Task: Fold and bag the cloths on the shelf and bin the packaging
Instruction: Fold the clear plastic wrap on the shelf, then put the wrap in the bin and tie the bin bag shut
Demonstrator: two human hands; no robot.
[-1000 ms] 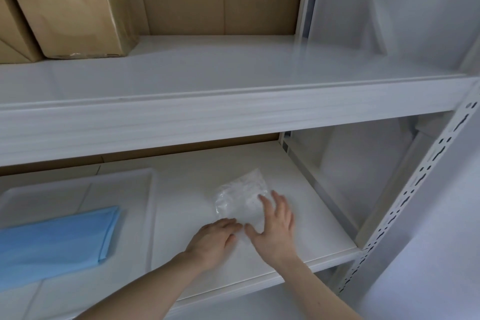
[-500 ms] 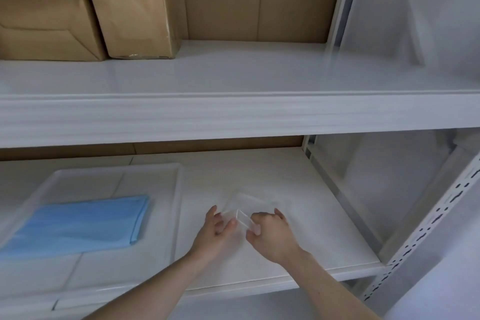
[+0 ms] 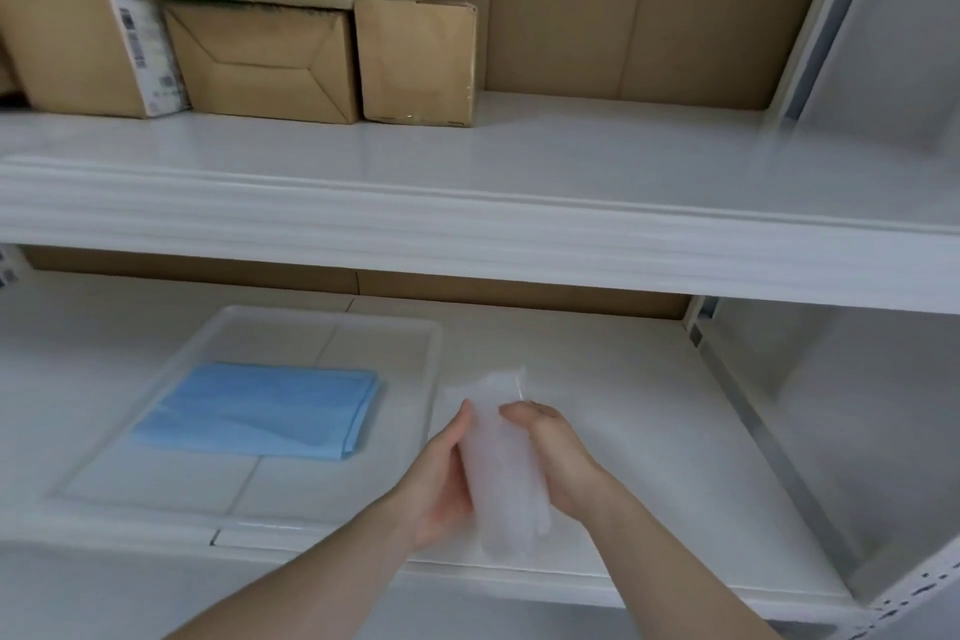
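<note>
- Head view: both hands are up at the lower shelf, squeezing a clear plastic bag between them. The left hand is pressed on one side and the right hand is closed on the other.
- Off to the left of that grip, a folded blue cloth lies flat in a shallow white tray.
- Well above the hands, cardboard boxes sit on the upper shelf.

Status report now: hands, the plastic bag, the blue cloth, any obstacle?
Left hand and right hand both closed on the clear plastic bag, lifted off the shelf. Blue cloth folded in the white tray. Nothing in the way.
</note>
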